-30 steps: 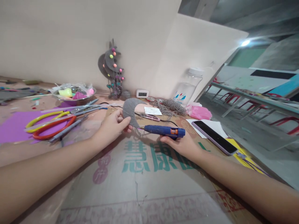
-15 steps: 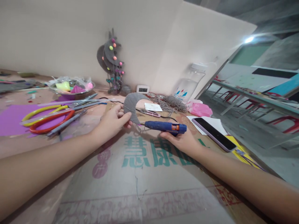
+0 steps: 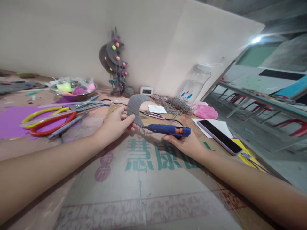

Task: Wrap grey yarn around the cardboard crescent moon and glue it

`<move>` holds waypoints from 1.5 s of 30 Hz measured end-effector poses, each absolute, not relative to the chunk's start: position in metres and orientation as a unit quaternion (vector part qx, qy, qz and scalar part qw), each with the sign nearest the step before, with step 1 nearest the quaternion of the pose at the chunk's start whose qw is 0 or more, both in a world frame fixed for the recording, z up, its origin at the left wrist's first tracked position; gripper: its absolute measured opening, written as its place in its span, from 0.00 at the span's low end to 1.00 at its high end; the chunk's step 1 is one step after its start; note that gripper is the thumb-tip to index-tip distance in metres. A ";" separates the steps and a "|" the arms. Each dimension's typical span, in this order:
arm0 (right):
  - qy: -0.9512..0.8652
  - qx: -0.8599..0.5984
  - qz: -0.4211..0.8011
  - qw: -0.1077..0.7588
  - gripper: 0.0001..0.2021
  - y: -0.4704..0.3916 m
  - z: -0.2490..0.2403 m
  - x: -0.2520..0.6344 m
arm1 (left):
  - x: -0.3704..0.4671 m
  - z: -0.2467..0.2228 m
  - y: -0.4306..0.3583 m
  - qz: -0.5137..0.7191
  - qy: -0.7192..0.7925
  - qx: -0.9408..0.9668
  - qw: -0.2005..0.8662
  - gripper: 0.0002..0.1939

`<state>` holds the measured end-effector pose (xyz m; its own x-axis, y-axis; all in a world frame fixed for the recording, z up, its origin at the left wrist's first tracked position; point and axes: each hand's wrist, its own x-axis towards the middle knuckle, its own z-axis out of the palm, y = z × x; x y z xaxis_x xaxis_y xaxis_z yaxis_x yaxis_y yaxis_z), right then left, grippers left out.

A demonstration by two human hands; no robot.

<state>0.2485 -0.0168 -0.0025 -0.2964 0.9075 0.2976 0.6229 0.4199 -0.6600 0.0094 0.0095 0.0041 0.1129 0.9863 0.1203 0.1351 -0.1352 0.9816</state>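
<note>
The left hand [image 3: 119, 122] pinches a gray yarn-wrapped crescent moon [image 3: 134, 109] over the cardboard [image 3: 112, 195]. The right hand [image 3: 183, 142] is wrapped around a blue glue gun [image 3: 163, 129], its tip right by the moon's lower end. Scissors [image 3: 72, 115] lie left; a phone [image 3: 220, 136] lies right.
</note>
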 end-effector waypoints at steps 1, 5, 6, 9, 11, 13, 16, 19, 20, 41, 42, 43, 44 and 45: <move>-0.777 -0.491 0.218 0.329 0.11 -0.017 -0.002 0.248 | 0.009 0.004 0.010 0.469 0.471 0.590 0.458 0.04; -0.780 -0.491 0.213 0.325 0.12 -0.016 -0.003 0.249 | 0.009 0.003 0.010 0.473 0.465 0.584 0.468 0.05; -0.779 -0.493 0.213 0.324 0.12 -0.016 -0.003 0.249 | 0.009 0.003 0.010 0.472 0.465 0.585 0.468 0.06; -0.778 -0.494 0.214 0.323 0.12 -0.015 -0.004 0.250 | 0.009 0.002 0.011 0.467 0.464 0.594 0.463 0.07; -0.781 -0.492 0.212 0.322 0.12 -0.015 -0.004 0.250 | 0.009 0.002 0.011 0.462 0.467 0.600 0.456 0.08; -0.783 -0.492 0.206 0.320 0.12 -0.015 -0.004 0.250 | 0.008 0.001 0.012 0.460 0.470 0.603 0.451 0.08; -0.784 -0.495 0.197 0.319 0.12 -0.016 -0.003 0.249 | 0.008 0.001 0.011 0.458 0.468 0.606 0.452 0.09; -0.783 -0.495 0.198 0.319 0.13 -0.016 -0.003 0.249 | 0.008 0.002 0.010 0.456 0.465 0.606 0.457 0.09; -0.783 -0.495 0.198 0.319 0.13 -0.016 -0.003 0.249 | 0.008 0.003 0.010 0.455 0.464 0.606 0.459 0.10; -0.780 -0.501 0.206 0.313 0.12 -0.015 -0.005 0.250 | 0.009 0.004 0.009 0.457 0.475 0.597 0.457 0.08; -0.779 -0.502 0.206 0.314 0.12 -0.015 -0.005 0.250 | 0.009 0.005 0.009 0.455 0.477 0.597 0.456 0.08; -0.778 -0.502 0.207 0.316 0.12 -0.015 -0.005 0.250 | 0.009 0.005 0.009 0.453 0.477 0.599 0.456 0.07; -0.777 -0.502 0.208 0.316 0.11 -0.016 -0.005 0.250 | 0.009 0.005 0.009 0.452 0.475 0.601 0.457 0.07; -0.777 -0.503 0.210 0.315 0.11 -0.016 -0.005 0.250 | 0.009 0.005 0.009 0.451 0.473 0.603 0.457 0.08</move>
